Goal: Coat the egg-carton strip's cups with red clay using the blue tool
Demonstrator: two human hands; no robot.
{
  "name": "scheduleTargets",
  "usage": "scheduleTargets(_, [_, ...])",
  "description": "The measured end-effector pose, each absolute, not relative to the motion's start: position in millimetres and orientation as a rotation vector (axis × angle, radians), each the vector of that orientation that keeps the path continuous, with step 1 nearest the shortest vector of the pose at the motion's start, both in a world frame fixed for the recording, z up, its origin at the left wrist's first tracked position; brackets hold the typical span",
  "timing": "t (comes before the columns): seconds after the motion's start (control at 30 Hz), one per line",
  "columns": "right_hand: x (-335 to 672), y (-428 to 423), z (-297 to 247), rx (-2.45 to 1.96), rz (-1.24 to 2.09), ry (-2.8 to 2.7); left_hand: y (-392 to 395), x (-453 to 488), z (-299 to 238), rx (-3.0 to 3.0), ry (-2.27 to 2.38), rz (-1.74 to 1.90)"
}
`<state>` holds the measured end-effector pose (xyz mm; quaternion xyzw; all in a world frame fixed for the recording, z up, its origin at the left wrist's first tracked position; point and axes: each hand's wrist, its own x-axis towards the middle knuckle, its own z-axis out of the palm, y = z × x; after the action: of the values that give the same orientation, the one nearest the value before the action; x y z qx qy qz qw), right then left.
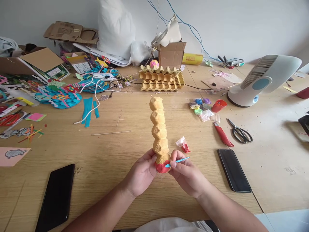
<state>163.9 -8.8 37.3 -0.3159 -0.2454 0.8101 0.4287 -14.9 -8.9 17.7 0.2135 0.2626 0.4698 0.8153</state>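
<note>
You've got 1 strip (158,131) of yellow carton, front & center over the counter (116,146), running away from you. 5 bumps show: 4 bare, 1 (nearest you) covered w/ red clay (161,168). Can't tell if the far end touches the counter.

Your L hand (142,172) pinches the strip's near end from the L side. Your R hand (187,174) pinches 1 blue tool (182,159) btwn thumb & index, flat tip at the red clay; the rest of that hand is by the strip's R side.

Just past your R hand: 1 small bag (180,142) w/ a red lump at its mouth. Farther R: several clay packs (198,111), incl. 1 blue, 1 purple, 1 green; they overlap, so exact no. unclear. Beside them, 1 red cup (219,106) & 1 bunch of toothpicks (215,118). Nearer you: 1 red-handled tool (223,135), 1 pr. scissors (241,133), 1 R phone (234,170). 1 L phone (56,196) makes 2 total. 1 fan (262,80) stands back R.

On the L: 2 short sticks (119,119), crossed; 1 longer stick (111,132); 1 pink card (14,162) w/ 1 fish drawing. At the back, cartons (159,86) sit stacked, count unclear, w/ 1 pink ball (154,63) behind.
</note>
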Motion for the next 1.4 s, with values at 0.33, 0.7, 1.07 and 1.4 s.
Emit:
scheduleTargets(0.33, [159.9, -9.6, 37.8, -0.801, 2.046, -0.526, -9.9, -13.2, 15.3, 0.452, 0.626, 1.040])
scheduleTargets(0.7, [162.1, -4.6, 38.5, -0.741, 2.135, -0.424, -7.6, -14.7, 19.4, 0.435, 0.582, 1.041])
scheduleTargets(1.07, [157.9, -6.0, 22.5, -0.745, 2.160, -0.176, -7.1, -15.2, 24.7, 0.472, 0.541, 1.011])
scheduleTargets(1.4, [156.1, -4.3, 18.1, -0.735, 2.138, -0.189, -8.3, -13.5, 18.9, 0.483, 0.573, 1.028])
